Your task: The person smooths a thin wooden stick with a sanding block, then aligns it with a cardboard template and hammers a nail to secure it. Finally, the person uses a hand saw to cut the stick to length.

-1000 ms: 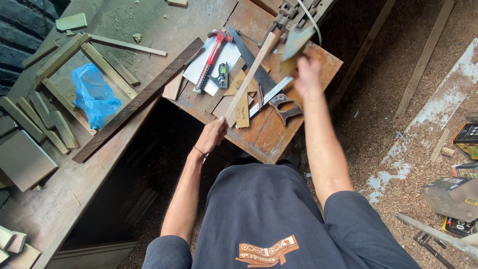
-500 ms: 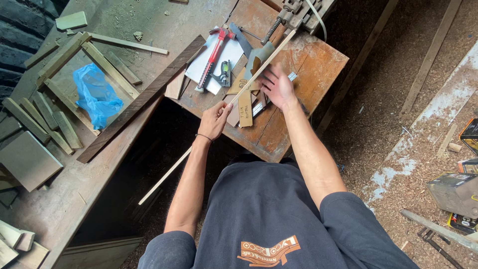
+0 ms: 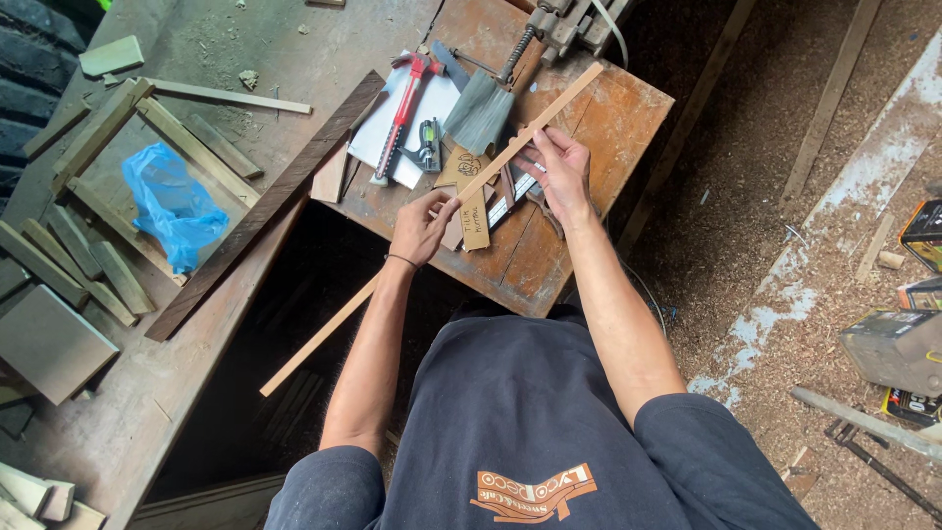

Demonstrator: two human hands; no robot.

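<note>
Wooden strip in both hands' closed fingers

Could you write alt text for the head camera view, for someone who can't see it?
Seen from above, a person's left hand and right hand hold a long thin wooden strip over a worn wooden table cluttered with tools.

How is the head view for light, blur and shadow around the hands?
Head view: soft, even daylight, no glare; both hands, left and right, and the long wooden strip they hold look sharp, without motion blur; the gap below the small table is deep shadow, with little detail there; straight boards bend slightly toward the edges, a mild wide-angle effect.
</note>
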